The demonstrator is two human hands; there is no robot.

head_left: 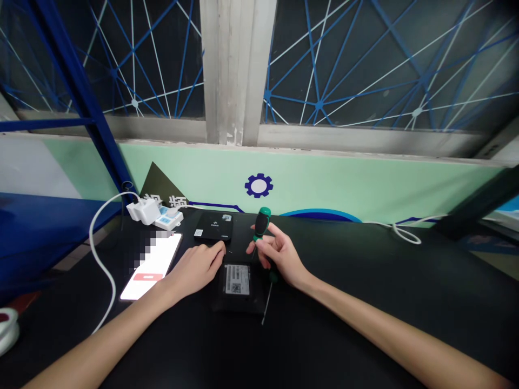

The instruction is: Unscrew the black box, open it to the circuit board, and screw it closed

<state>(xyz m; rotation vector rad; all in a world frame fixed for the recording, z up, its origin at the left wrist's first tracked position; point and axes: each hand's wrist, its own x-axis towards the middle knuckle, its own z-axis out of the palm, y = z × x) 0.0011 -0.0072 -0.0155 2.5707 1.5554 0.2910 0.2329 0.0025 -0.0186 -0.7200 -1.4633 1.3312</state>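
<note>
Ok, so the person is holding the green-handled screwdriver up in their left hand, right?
Not quite, the hand is wrong. The green-handled screwdriver is held up in the person's right hand, not the left hand. The head view shows this. The rest of what you said is right: it is green-handled and held up.

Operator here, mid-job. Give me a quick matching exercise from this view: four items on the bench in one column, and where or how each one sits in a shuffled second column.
Items:
1. green-handled screwdriver
2. phone
3. charger
4. labelled black box

Places and states:
A. lit, left of the left hand
B. between the hands, white label up
C. held upright in the right hand
D. plugged into a power strip

Pairs: 1-C, 2-A, 3-D, 4-B
</note>
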